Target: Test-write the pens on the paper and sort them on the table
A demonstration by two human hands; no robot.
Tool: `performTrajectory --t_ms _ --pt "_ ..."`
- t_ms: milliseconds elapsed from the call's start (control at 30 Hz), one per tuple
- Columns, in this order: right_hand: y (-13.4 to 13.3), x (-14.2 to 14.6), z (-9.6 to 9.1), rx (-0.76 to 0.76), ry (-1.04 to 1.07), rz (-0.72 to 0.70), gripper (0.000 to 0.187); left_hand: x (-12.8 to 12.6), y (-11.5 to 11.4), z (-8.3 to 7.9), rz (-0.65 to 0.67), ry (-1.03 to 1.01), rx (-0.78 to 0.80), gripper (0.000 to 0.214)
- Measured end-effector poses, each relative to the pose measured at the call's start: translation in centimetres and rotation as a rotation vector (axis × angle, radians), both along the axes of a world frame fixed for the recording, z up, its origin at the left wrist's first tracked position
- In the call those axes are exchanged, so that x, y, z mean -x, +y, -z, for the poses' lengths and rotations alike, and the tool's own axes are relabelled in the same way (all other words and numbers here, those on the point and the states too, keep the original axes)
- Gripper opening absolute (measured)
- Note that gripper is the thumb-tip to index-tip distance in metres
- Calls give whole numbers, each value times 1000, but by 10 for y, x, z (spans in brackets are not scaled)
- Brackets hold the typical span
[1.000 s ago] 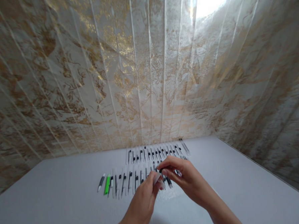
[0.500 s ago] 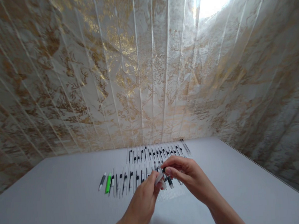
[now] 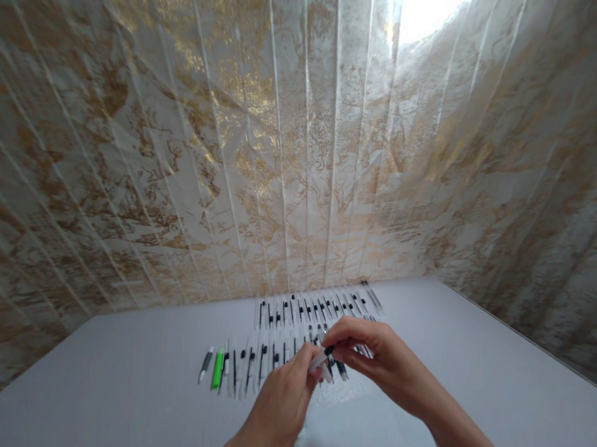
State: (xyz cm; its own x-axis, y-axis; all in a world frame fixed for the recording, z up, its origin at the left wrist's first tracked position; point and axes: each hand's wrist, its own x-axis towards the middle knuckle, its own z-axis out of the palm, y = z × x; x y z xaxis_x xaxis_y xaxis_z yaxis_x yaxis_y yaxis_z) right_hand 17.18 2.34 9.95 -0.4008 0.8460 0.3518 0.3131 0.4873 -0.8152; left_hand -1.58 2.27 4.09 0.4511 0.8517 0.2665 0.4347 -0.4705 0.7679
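Note:
My left hand [image 3: 286,392] is closed around a whitish, translucent pen barrel [image 3: 316,363] that points up and to the right. At its upper end, my right hand [image 3: 372,348] pinches a small black pen plug [image 3: 328,350] between thumb and forefinger. The plug looks to be touching the barrel's end; whether it sits inside cannot be made out. Behind and below my hands lie black pen parts [image 3: 340,368], partly hidden by the fingers.
On the white table [image 3: 137,399], a near row of clear barrels, black refills [image 3: 260,367] and plugs runs leftward to a green pen [image 3: 217,368] and a grey-and-white pen [image 3: 206,365]. A second row [image 3: 308,310] lies behind. Patterned gold-and-silver sheeting [image 3: 255,152] rises at the back.
My right hand has brought the black plug down to the end of the barrel in my left hand. The barrel now shows more plainly. The view has shifted slightly.

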Motion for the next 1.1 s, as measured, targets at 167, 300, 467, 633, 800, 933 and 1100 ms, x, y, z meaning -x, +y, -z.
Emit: performTrajectory --t_ms 167,300,467,633,800,933,1100 --pt "-5 3 -2 -102 -50 -6 11 8 -2 -4 54 7 -3 15" --pt "-12 9 -7 -178 -115 -19 14 13 -5 -8 62 -33 18 19" --pt "-17 11 -10 -255 -172 3 14 13 -8 -12 57 -124 15 18" --pt "-20 11 -11 -282 -196 14 13 11 -9 -19 55 -128 4 18" --pt "-20 11 -11 -270 -204 13 14 13 -6 -20 92 -48 17 19" --pt "-19 9 -10 -265 -219 -2 11 16 -5 -18 116 19 -38 17" --pt "-18 16 -3 -348 -368 57 19 17 -4 -14 117 126 -121 15"
